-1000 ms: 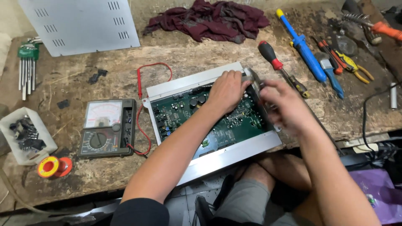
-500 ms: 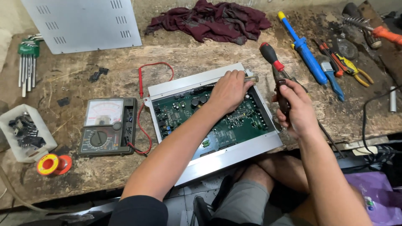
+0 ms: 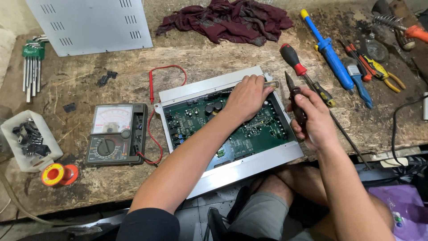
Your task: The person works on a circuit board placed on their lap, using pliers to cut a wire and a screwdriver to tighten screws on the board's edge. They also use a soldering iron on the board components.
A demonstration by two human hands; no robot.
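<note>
one green circuit board in a silver metal chassis [image 3: 249, 134] | one grey analogue multimeter [image 3: 117, 134] | one dark red rag [image 3: 227, 20] | one set of green-holdered hex keys [image 3: 32, 67] | one grey vented metal cover [image 3: 91, 24] | two hands

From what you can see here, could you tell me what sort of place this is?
Probably an electronics repair bench: an opened chassis with a green circuit board under the left hand, an analog multimeter, and screwdrivers on a worn wooden table.
</note>
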